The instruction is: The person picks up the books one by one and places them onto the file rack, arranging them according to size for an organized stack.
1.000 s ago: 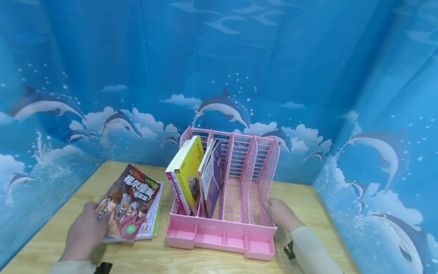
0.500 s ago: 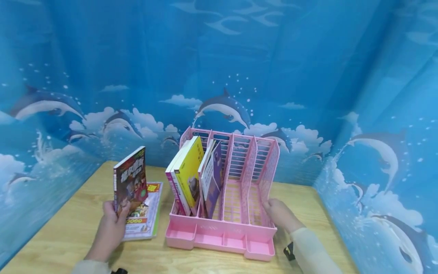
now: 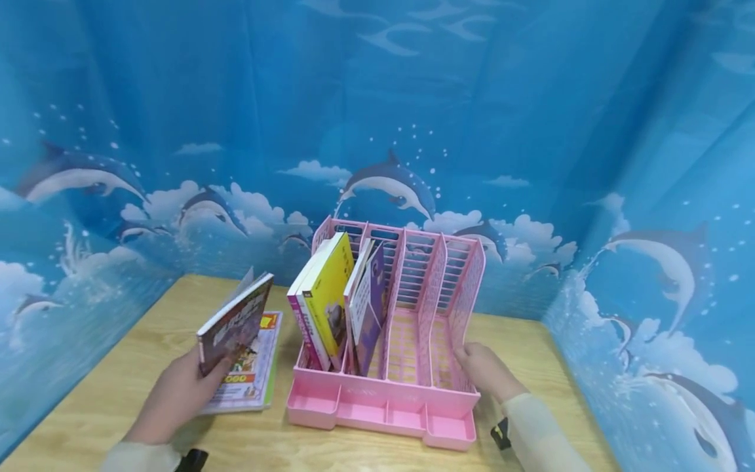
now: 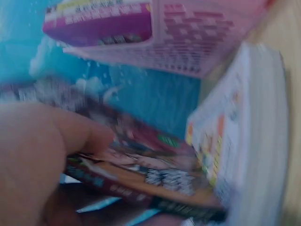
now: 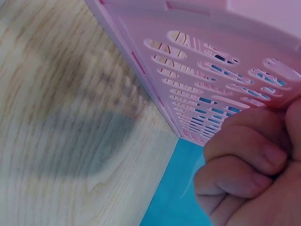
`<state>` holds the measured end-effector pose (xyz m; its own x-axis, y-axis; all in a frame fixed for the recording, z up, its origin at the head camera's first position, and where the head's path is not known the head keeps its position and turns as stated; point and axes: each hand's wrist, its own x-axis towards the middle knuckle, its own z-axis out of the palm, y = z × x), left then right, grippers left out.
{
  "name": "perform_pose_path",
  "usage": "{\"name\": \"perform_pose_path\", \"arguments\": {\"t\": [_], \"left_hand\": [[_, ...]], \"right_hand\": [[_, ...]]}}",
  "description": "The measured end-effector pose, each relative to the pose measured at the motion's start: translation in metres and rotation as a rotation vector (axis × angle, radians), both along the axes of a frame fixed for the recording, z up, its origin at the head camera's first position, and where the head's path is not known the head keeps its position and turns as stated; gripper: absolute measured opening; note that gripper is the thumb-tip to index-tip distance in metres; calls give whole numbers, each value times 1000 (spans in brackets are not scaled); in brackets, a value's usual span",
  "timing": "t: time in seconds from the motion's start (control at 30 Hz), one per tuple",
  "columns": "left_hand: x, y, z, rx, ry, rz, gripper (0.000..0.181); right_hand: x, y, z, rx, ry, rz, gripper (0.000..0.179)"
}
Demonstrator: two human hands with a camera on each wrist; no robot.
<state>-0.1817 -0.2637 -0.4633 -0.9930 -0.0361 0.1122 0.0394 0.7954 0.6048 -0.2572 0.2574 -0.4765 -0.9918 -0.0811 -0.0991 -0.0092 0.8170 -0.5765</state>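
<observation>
My left hand (image 3: pixel 179 393) grips a thin dark-covered comic book (image 3: pixel 236 322) by its lower end, thumb on the cover. The book is tilted, raised over a pale purple book (image 3: pixel 253 377) that lies on the table. In the left wrist view the comic book (image 4: pixel 141 169) is blurred, its spine facing the camera. My right hand (image 3: pixel 486 370) holds the right side wall of a pink desk file rack (image 3: pixel 377 396), its fingers curled at the wall's front edge. Books stand in the rack's two left slots, among them a yellow book (image 3: pixel 331 292) and a purple book (image 3: pixel 373 308).
Two slots on the rack's right side hold no books, and small trays (image 3: pixel 407 416) run along its front. Blue dolphin-print curtains (image 3: pixel 377 118) enclose the wooden table (image 3: pixel 236 446) at the back and sides.
My left hand has lifted the comic book off the purple book, stood it upright, then tipped it over to the right. My right hand has stayed at the rack's side.
</observation>
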Motion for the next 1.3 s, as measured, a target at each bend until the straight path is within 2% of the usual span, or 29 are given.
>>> {"name": "perform_pose_path", "arguments": {"t": [0.13, 0.27, 0.37, 0.6, 0.8, 1.13, 1.3], "left_hand": [[-5, 12, 8, 52, -79, -12, 71], [-11, 19, 9, 90, -126, -2, 59], [-14, 24, 8, 69, -127, 0, 52], [-14, 29, 9, 25, -128, 1, 55], [-15, 30, 10, 1, -128, 4, 56], [-15, 31, 10, -11, -109, 16, 50], [-14, 32, 9, -10, -116, 29, 51]], "right_hand": [[0, -1, 2, -9, 2, 3, 40], [1, -1, 3, -20, 3, 11, 40], [1, -1, 3, -19, 0, 11, 41], [3, 0, 3, -33, 5, 11, 43], [4, 0, 1, -31, 17, -24, 40], [-3, 7, 3, 101, 63, -22, 40], [-7, 7, 8, 132, 96, -12, 42]]}}
